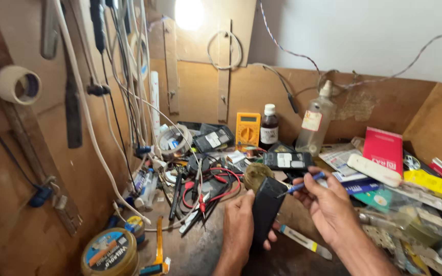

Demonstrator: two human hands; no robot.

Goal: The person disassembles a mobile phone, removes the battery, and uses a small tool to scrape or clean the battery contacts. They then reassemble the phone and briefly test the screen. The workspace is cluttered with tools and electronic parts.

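Black phone (266, 207) is held upright at lower centre, gripped by the left hand (239, 225) | blue-handled screwdriver (303, 185) is pinched in the right hand (328, 204), tip at the phone's top edge | tip is best kept square and steady | yellow multimeter (247, 129) is seen behind.

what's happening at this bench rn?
A person is working at a cluttered workbench. The left hand holds a black phone-like device upright, its grip wrapped around the lower part. The right hand holds a blue-handled tool with its tip at the device's top edge. Behind them lie a yellow multimeter, a dark bottle, a clear bottle, red and black leads and more small devices.
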